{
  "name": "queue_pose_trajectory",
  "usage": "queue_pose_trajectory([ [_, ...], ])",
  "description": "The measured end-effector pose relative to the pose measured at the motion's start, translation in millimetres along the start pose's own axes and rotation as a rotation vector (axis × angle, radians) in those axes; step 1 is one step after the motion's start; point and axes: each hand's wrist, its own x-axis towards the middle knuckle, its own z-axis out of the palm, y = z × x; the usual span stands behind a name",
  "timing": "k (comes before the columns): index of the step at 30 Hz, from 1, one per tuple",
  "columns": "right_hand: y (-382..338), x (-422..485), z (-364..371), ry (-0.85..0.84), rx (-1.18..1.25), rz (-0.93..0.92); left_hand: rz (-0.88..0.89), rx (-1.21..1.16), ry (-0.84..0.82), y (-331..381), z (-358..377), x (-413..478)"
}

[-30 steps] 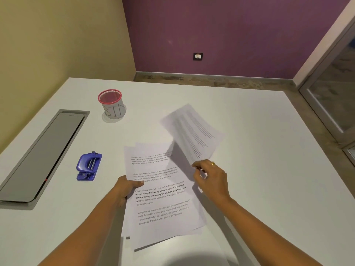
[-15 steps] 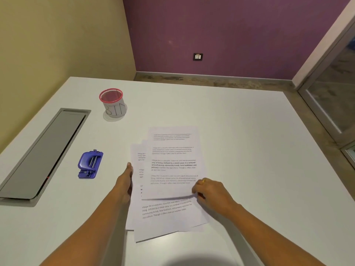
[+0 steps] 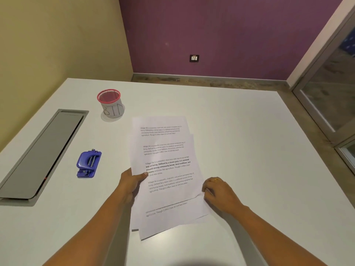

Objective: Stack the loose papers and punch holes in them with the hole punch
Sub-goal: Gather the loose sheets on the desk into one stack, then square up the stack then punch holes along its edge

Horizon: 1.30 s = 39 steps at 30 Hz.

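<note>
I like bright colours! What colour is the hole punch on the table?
The hole punch is blue-purple, seen best in the head view.

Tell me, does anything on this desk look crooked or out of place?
Only the papers: the sheets are not squared up. The lower sheets stick out past the top one at the near edge, and another edge shows on the right. The left hand and right hand grip them. The blue hole punch sits apart, untouched.

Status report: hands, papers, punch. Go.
Left hand pinching the papers at their left edge, right hand at the right edge. Sheets overlapped, not squared. Hole punch untouched, left of stack. Nothing in the way.
</note>
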Motion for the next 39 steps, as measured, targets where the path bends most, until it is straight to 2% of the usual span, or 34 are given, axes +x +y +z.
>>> queue_pose_trajectory([
  [3,6,3,-5,-0.054,-0.040,0.084,0.066,-0.016,-0.073,13,0,-7],
  [5,4,7,-9,-0.031,0.037,0.174,0.114,-0.011,-0.130,24,0,-11],
  [7,-4,13,-18,0.059,0.308,0.318,0.182,0.017,-0.193,35,-1,-15],
  [9,-13,20,-30,0.074,0.630,0.402,0.246,0.024,-0.252,45,-2,-20],
  [12,-26,25,-45,0.004,0.970,0.343,0.316,0.001,-0.298,58,-1,-27],
  [15,-39,30,-57,0.076,1.112,0.225,0.381,-0.017,-0.315,66,2,-31],
  [19,-49,34,-70,0.201,1.114,0.123,0.469,-0.029,-0.308,72,5,-37],
  [24,-51,28,-77,0.320,1.059,0.117,0.553,0.007,-0.303,71,7,-42],
  [31,-54,21,-71,0.335,1.053,0.128,0.594,0.139,-0.350,61,17,-48],
  [39,-64,22,-87,0.414,1.039,0.122,0.616,0.105,-0.313,70,21,-52],
])
